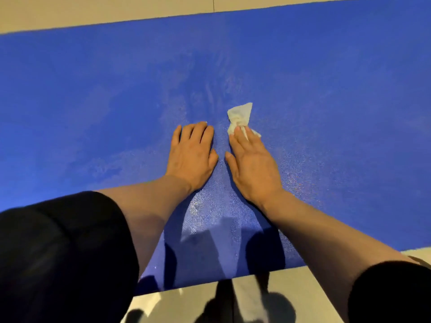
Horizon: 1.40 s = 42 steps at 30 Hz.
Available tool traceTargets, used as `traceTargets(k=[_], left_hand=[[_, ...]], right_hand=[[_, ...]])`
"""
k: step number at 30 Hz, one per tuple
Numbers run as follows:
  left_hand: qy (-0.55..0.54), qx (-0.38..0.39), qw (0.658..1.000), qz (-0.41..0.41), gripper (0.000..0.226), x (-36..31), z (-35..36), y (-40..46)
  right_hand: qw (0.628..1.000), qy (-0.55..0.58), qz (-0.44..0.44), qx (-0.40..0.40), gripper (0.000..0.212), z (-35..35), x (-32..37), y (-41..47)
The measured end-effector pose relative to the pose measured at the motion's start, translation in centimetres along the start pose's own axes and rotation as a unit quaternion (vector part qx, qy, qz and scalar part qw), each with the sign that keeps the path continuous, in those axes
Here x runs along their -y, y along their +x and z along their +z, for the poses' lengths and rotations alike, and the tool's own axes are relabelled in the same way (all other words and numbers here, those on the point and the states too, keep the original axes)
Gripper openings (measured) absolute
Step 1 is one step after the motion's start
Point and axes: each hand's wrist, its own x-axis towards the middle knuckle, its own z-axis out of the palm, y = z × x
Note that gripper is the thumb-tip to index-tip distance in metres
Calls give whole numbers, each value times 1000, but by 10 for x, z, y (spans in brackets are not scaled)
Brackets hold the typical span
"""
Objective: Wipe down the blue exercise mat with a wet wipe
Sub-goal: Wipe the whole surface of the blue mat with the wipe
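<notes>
We press the crumpled wet wipe (pixel 241 120) onto the blue exercise mat (pixel 326 89) under the straight fingers of our right hand (pixel 253 164) — nothing curled round it. Our left hand (pixel 192 157) lies flat at nine o'clock, holding nothing. Damp streaks mark the middle; both far ends look dry — much, we judge, remains.
</notes>
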Motion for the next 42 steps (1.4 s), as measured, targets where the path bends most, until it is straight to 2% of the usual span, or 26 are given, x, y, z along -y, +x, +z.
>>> traceTargets(k=[3,6,10,15,17,20,24,30,35,39,42], left_hand=[[17,3,1000,8,53,5,-5,18],[37,4,999,1,53,20,-7,36],[60,1,998,11,53,35,-6,54],[47,10,999,-11,63,38,2,64],[35,6,999,-12,69,38,6,63],[25,-4,1000,-15,74,43,7,65],[27,4,999,-21,73,41,7,65],[36,2,999,-17,70,44,7,64],[29,-4,999,-18,68,46,10,68],[19,9,999,-30,68,47,11,70],[15,6,999,-33,68,46,11,70]], right_hand=[[1000,-4,-8,9,58,4,-6,-4],[1000,1,-14,7,60,-9,-13,34],[997,43,33,52,52,-28,-21,84],[999,33,4,-40,50,-12,-14,54],[998,29,-3,-49,55,-9,-12,48],[999,18,-24,-22,52,-18,-18,73],[999,17,23,42,52,-29,-30,129],[999,24,24,3,54,-28,-13,112],[998,-24,8,60,61,-32,-18,134],[993,33,47,101,59,-39,-28,196],[992,67,50,98,61,-40,-25,200]])
